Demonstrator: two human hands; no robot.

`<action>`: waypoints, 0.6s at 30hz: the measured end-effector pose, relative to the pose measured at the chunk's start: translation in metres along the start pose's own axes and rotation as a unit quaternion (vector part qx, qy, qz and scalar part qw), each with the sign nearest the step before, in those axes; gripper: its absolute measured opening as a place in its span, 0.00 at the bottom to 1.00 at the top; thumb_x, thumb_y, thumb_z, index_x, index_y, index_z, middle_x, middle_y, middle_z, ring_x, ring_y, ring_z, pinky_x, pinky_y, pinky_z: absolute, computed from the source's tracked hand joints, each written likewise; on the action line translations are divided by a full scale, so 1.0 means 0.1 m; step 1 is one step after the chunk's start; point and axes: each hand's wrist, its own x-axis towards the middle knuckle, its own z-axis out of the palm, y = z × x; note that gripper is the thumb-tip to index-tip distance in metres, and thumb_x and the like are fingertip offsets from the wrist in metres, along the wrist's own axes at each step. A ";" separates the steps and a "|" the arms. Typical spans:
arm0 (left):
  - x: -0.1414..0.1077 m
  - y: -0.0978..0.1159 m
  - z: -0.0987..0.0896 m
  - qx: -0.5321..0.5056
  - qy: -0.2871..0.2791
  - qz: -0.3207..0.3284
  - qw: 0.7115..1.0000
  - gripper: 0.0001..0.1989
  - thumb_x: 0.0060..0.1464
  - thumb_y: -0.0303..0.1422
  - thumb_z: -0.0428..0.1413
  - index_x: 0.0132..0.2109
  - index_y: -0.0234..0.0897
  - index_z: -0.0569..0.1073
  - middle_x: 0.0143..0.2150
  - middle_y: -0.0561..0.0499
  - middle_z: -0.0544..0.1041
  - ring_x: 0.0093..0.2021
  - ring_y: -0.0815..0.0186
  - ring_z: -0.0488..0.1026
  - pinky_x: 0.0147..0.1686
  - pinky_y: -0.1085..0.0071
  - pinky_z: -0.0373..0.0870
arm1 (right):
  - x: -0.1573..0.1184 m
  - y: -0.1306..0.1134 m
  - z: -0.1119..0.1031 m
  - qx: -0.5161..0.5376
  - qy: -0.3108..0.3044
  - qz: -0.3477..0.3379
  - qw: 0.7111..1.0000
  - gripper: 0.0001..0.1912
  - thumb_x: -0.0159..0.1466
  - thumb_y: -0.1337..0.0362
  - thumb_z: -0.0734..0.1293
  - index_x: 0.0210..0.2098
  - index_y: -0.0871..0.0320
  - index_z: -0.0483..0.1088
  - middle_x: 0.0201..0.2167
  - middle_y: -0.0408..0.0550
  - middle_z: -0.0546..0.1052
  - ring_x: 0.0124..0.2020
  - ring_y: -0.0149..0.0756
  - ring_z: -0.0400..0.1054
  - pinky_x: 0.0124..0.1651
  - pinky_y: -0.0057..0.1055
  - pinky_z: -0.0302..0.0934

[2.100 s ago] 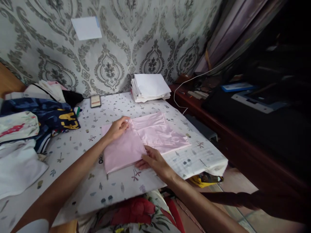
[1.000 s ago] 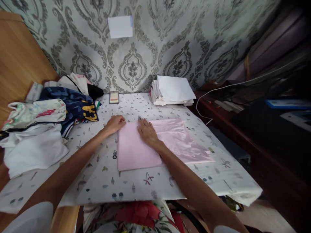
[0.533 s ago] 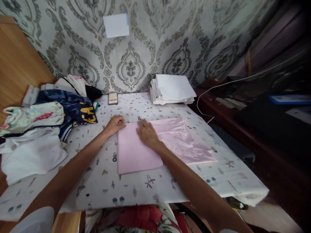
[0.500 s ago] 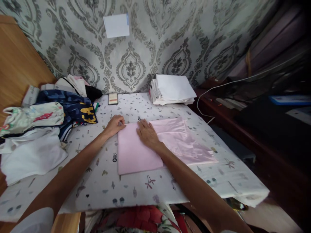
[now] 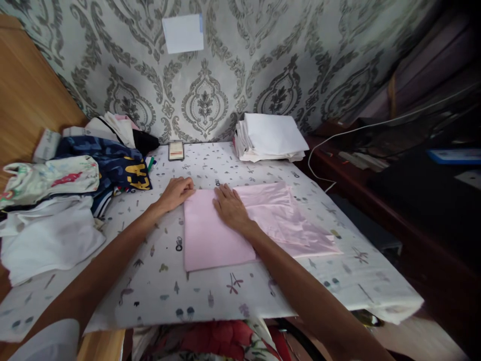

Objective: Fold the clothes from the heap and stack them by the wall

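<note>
Touching pink cloth (image 5: 216, 233) at far edge, tablecloth (image 5: 158, 281) around.

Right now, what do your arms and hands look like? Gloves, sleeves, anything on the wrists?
Left hand and right hand both bare: no gloves, rings, watches or bands visible. Left arm has a plain, pale sleeve, forearm uncovered. No sleeve shows on the right.

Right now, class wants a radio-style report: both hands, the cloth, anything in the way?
Left hand at pink cloth's far left corner. Right hand flat on top. Cloth part-folded, right side creased. Nothing on it but hands.
</note>
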 end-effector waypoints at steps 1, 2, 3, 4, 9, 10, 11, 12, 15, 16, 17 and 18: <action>0.00 -0.03 -0.02 -0.009 -0.003 -0.005 1.000 0.06 0.60 0.36 0.53 0.36 0.40 0.68 0.29 0.55 0.71 0.34 0.63 0.68 0.41 0.66 0.61 | 0.00 0.00 0.00 -0.002 -0.001 0.000 1.000 0.28 0.73 0.60 0.51 0.69 0.66 0.57 0.72 0.61 0.56 0.74 0.47 0.44 0.73 0.48 0.40; -0.01 -0.06 -0.03 -0.013 -0.007 -0.009 1.000 0.06 0.61 0.37 0.51 0.37 0.40 0.68 0.27 0.55 0.70 0.33 0.62 0.68 0.40 0.66 0.61 | 0.00 0.00 0.00 -0.004 -0.003 0.000 1.000 0.28 0.73 0.60 0.51 0.69 0.66 0.57 0.72 0.61 0.56 0.74 0.47 0.43 0.73 0.48 0.39; -0.02 -0.08 -0.04 -0.013 -0.012 -0.014 1.000 0.07 0.62 0.37 0.50 0.38 0.41 0.69 0.25 0.56 0.69 0.32 0.62 0.67 0.39 0.66 0.61 | 0.00 0.00 0.00 -0.006 -0.003 -0.002 1.000 0.28 0.74 0.60 0.51 0.69 0.66 0.57 0.72 0.60 0.56 0.74 0.47 0.43 0.73 0.48 0.40; -0.03 -0.10 -0.03 -0.009 -0.016 -0.019 1.000 0.07 0.62 0.37 0.50 0.40 0.41 0.69 0.23 0.56 0.68 0.32 0.61 0.67 0.39 0.66 0.61 | 0.00 0.00 0.00 -0.008 -0.004 -0.003 1.000 0.28 0.74 0.60 0.51 0.69 0.65 0.57 0.72 0.59 0.56 0.74 0.47 0.43 0.73 0.48 0.40; -0.18 -0.06 -0.01 0.006 0.016 -0.052 0.999 0.09 0.58 0.35 0.53 0.45 0.39 0.71 0.37 0.50 0.75 0.41 0.59 0.70 0.42 0.64 0.65 | 0.01 0.01 0.03 -0.011 -0.007 -0.005 1.000 0.28 0.73 0.61 0.51 0.69 0.67 0.56 0.72 0.61 0.56 0.74 0.48 0.43 0.73 0.49 0.40; -0.24 -0.02 -0.03 0.002 0.033 -0.050 0.998 0.09 0.58 0.34 0.54 0.46 0.39 0.70 0.41 0.47 0.75 0.45 0.58 0.70 0.43 0.64 0.65 | 0.01 0.02 0.04 -0.009 -0.004 -0.006 1.000 0.28 0.73 0.61 0.51 0.69 0.67 0.56 0.72 0.61 0.56 0.74 0.48 0.43 0.73 0.49 0.40; -0.31 0.05 -0.06 -0.005 0.047 -0.044 0.998 0.10 0.58 0.34 0.54 0.46 0.39 0.70 0.45 0.46 0.75 0.47 0.58 0.70 0.44 0.64 0.66 | 0.01 0.03 0.05 -0.005 -0.001 -0.007 1.000 0.28 0.73 0.60 0.51 0.69 0.67 0.56 0.72 0.61 0.56 0.74 0.48 0.43 0.73 0.49 0.39; -0.40 0.14 -0.10 -0.017 0.050 -0.033 0.998 0.08 0.58 0.34 0.53 0.45 0.39 0.70 0.46 0.46 0.75 0.48 0.58 0.70 0.44 0.64 0.66 | 0.02 0.04 0.06 0.000 0.000 -0.009 1.000 0.28 0.73 0.60 0.52 0.69 0.67 0.56 0.72 0.61 0.56 0.74 0.49 0.43 0.73 0.49 0.39; -0.72 0.52 -0.22 -0.058 -0.019 0.019 0.998 0.07 0.63 0.37 0.50 0.40 0.39 0.69 0.40 0.49 0.75 0.43 0.61 0.71 0.43 0.65 0.66 | 0.02 0.05 0.05 0.015 -0.005 -0.016 1.000 0.28 0.73 0.60 0.52 0.68 0.66 0.57 0.71 0.61 0.57 0.74 0.50 0.43 0.72 0.51 0.41; -0.85 0.66 -0.23 -0.057 -0.056 0.043 0.996 0.09 0.64 0.39 0.50 0.39 0.39 0.69 0.39 0.50 0.75 0.42 0.62 0.70 0.43 0.65 0.66 | 0.02 0.04 0.02 0.018 -0.006 -0.016 1.000 0.27 0.73 0.60 0.52 0.68 0.66 0.58 0.71 0.61 0.57 0.74 0.50 0.43 0.72 0.52 0.41; -0.98 0.80 -0.23 -0.041 -0.089 0.066 0.993 0.11 0.64 0.41 0.52 0.39 0.39 0.70 0.39 0.50 0.74 0.41 0.61 0.70 0.43 0.64 0.65 | 0.00 0.02 -0.01 0.019 -0.006 -0.015 1.000 0.27 0.73 0.61 0.53 0.67 0.65 0.58 0.71 0.61 0.58 0.74 0.51 0.43 0.72 0.53 0.40; -1.10 0.91 -0.20 -0.016 -0.116 0.087 0.989 0.13 0.63 0.44 0.54 0.40 0.39 0.70 0.39 0.49 0.75 0.41 0.61 0.69 0.43 0.63 0.65 | -0.02 -0.01 -0.06 0.017 -0.005 -0.013 1.000 0.27 0.73 0.61 0.53 0.67 0.65 0.59 0.71 0.62 0.57 0.74 0.51 0.43 0.72 0.54 0.39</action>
